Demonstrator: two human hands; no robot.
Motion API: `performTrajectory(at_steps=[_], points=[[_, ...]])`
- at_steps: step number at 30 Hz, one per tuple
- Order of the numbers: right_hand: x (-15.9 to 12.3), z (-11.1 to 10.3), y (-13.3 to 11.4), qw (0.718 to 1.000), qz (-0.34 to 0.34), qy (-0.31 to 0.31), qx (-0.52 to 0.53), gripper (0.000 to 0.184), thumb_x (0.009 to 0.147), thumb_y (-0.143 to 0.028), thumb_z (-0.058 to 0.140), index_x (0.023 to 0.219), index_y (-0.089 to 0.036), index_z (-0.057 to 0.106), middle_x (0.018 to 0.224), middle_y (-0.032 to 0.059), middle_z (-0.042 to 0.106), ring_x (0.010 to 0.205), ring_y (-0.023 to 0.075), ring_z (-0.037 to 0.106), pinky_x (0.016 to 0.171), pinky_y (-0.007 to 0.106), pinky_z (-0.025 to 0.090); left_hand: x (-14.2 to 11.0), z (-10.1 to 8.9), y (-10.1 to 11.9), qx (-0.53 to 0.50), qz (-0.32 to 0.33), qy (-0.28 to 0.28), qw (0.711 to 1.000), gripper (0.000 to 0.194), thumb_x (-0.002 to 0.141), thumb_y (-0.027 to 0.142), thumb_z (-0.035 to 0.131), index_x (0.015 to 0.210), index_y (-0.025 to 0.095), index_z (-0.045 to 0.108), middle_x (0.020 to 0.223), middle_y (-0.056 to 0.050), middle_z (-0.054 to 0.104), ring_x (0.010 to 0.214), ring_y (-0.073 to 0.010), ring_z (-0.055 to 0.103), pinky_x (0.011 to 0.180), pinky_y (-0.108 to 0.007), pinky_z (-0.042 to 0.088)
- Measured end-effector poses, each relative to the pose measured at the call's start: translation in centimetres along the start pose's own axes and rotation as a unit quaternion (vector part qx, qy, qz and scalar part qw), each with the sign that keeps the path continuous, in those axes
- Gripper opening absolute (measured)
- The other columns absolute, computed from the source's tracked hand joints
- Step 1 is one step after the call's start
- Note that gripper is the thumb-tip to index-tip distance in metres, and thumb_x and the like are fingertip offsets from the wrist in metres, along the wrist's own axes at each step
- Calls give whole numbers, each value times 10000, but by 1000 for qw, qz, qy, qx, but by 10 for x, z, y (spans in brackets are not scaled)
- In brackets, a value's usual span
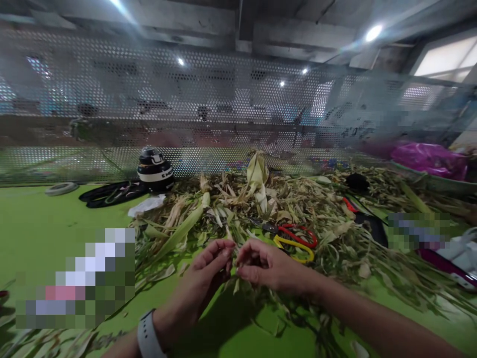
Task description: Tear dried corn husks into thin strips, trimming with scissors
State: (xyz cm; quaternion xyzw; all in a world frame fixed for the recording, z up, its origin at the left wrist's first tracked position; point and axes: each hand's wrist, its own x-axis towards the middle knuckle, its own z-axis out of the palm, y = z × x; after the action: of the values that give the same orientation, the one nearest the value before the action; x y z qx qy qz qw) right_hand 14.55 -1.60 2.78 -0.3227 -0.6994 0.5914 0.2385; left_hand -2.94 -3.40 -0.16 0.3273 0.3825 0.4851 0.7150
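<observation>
My left hand (210,271), with a light watch on its wrist, is closed in a pinch near the middle of the view. Facing it, my right hand (266,266) is pinched too, its fingertips almost meeting the left ones. Thin plant bits show about the fingertips, but what each hand grips is too small to make out. Just beyond the right hand lie scissors (296,242) with one red and one yellow handle loop. Dried leaves and husks (223,196) are heaped behind both hands, with a large pale husk (257,171) standing up among them.
A black and white bottle (154,169) stands at the back left beside a flat black item (112,193), a roll of tape (61,188) and white tissue (147,205). A perforated metal screen (208,99) borders the green table (44,214). Purple plastic (430,159) sits far right.
</observation>
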Motion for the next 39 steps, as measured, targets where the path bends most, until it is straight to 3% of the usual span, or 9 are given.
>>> performTrajectory(at_steps=[2,5,9,14,20,25,30,34,39], points=[[0,-1,1,1000,-1,24,-16,244,819,-361,550,953,-177,462,680,-43,464,580,82,436,535,192,359,0,1,1,-1,-8,14,1000,230,685,250,708,892,198,623,766,25,588,614,-52,508,583,-131,418],[-1,-6,2,986,-24,34,-163,204,846,-316,507,997,-179,495,683,-31,496,581,91,439,540,201,355,-1,3,2,-7,-9,27,1000,254,651,232,736,877,186,630,716,31,588,586,-46,512,552,-120,416],[-1,-13,1,913,-109,27,-392,143,834,-185,489,939,-154,582,776,31,561,707,138,492,659,250,382,-1,2,2,-15,-2,18,1000,238,670,211,722,885,176,625,660,34,576,564,-42,511,523,-111,408],[-2,-18,3,871,-134,-14,-472,156,858,-167,461,911,-150,606,819,62,546,779,166,493,707,278,389,1,1,3,-32,19,-2,999,192,710,203,685,888,170,620,638,32,573,553,-41,515,533,-115,419],[-4,-21,0,881,-123,11,-456,141,868,-235,494,869,-176,623,913,56,508,798,149,501,733,273,402,6,-2,1,-43,20,-1,999,176,724,188,668,892,170,622,657,21,597,558,-49,544,544,-119,443],[-2,-21,3,898,-129,6,-419,131,859,-254,517,845,-166,614,903,54,527,816,153,511,759,281,405,7,-4,5,-40,15,6,999,208,745,192,648,950,170,620,830,-38,663,746,-113,616,734,-208,494],[1,-22,4,902,-133,25,-410,139,863,-240,504,799,-155,593,832,51,551,782,155,512,724,277,402,4,-2,10,93,13,-17,995,353,718,211,676,1053,166,574,952,-78,669,882,-167,616,791,-257,462],[1,-23,3,902,-136,27,-408,140,856,-240,513,794,-150,600,801,49,568,763,156,511,710,276,398,7,-5,4,195,28,-1,980,363,714,239,672,1047,150,557,828,-51,671,758,-148,615,671,-232,449],[0,-22,3,908,-137,18,-396,111,841,-235,545,810,-146,604,838,50,556,802,153,516,740,275,410,8,-8,-1,348,146,-40,925,342,781,263,587,1106,170,535,824,-61,687,758,-171,620,670,-261,449]])
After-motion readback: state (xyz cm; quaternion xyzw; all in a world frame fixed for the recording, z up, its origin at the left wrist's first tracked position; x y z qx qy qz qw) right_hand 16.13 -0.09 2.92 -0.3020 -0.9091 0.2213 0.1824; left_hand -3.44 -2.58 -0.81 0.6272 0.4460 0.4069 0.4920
